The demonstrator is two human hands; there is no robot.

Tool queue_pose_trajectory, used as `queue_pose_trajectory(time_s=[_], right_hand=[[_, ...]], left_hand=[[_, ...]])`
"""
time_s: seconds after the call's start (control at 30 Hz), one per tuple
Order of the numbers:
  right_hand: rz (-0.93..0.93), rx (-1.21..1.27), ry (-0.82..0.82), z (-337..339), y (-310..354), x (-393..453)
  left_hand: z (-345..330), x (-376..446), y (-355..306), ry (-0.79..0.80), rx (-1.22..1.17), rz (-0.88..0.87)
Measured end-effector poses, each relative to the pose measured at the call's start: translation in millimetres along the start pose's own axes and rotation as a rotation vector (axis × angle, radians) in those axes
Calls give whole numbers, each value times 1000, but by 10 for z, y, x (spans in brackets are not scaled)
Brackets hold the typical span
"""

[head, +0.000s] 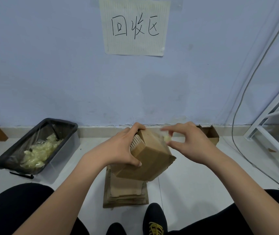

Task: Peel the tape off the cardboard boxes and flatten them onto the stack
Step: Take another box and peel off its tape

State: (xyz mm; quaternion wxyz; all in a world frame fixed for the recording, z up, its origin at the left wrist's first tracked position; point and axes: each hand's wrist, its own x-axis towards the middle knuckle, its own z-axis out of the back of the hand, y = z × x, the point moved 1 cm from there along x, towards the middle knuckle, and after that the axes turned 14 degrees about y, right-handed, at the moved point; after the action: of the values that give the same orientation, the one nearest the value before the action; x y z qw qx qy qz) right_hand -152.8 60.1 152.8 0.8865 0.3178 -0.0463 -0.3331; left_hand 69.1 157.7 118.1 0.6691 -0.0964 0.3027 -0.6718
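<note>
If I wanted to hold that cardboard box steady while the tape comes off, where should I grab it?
Probably as the left hand does: come from the left and clamp the cardboard box across its narrow end, thumb near, fingers over the far edge. That leaves the right side free, where the right hand pinches the tape.

The held box [145, 156] hides the stack's [126, 192] far end; tape [167, 138] perhaps blurred.

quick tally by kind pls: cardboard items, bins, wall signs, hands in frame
Cardboard items: 3 (held box, flattened stack, open box by the wall)
Bins: 1 (lined bin with balled tape inside)
Wall signs: 1 (paper sign)
Hands: 2 (left hand grips the held box, right hand pinches a tape wad)
Total: 7
</note>
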Motion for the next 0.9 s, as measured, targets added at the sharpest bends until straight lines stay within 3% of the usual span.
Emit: queue_pose_trajectory(time_s=[0.07,0.23,0.6,0.77,0.9], right_hand=[[-9,2,-22,-11,-24,14],[-37,274,-65,-29,-28,-2],[13,433,-104,-105,55,90],[37,504,-109,-159,220,276],[84,617,-118,-337,564,720]], left_hand=[[3,-2,9,6,7,7],[13,2,20,16,22,17],[160,-67,82,-2,-24,74],[533,-320,266,-136,-87,162],[970,-678,597,-347,-148,292]])
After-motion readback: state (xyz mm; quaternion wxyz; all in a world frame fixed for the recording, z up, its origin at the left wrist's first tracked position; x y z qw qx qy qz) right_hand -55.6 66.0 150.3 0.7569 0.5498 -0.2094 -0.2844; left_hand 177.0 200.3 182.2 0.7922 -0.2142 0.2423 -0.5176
